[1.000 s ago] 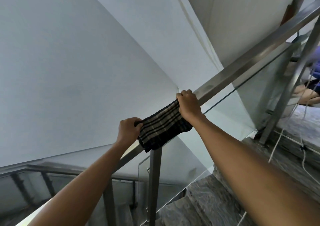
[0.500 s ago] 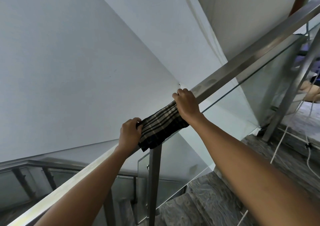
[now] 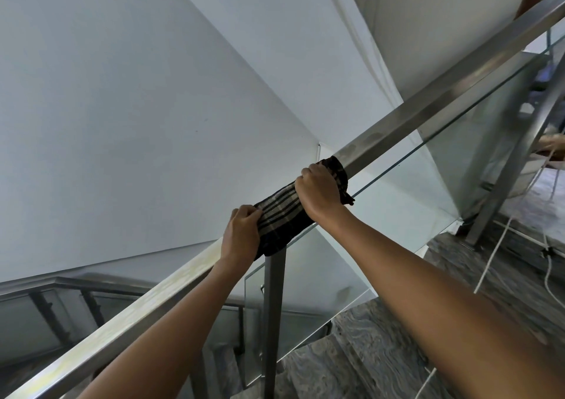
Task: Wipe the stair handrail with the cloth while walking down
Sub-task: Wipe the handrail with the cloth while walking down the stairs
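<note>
A square steel handrail (image 3: 434,105) runs diagonally from the lower left to the upper right. A dark plaid cloth (image 3: 282,215) is wrapped over it near the middle. My right hand (image 3: 319,192) grips the rail through the upper part of the cloth, fingers curled over the top, with a bunched cloth edge showing just above it. My left hand (image 3: 241,233) grips the cloth's lower end on the rail. The rail under the cloth is hidden.
A steel post (image 3: 273,322) stands under the cloth, with glass panels (image 3: 406,202) below the rail. Grey marbled stair treads (image 3: 360,349) lie at the lower right. White cords (image 3: 495,255) hang at the right. White walls fill the left; a lower railing (image 3: 76,288) sits at the bottom left.
The cloth's upper edge now shows bunched above my right hand, where before the hand covered its top end. More bare rail shows below my left hand. The view has shifted slightly.
</note>
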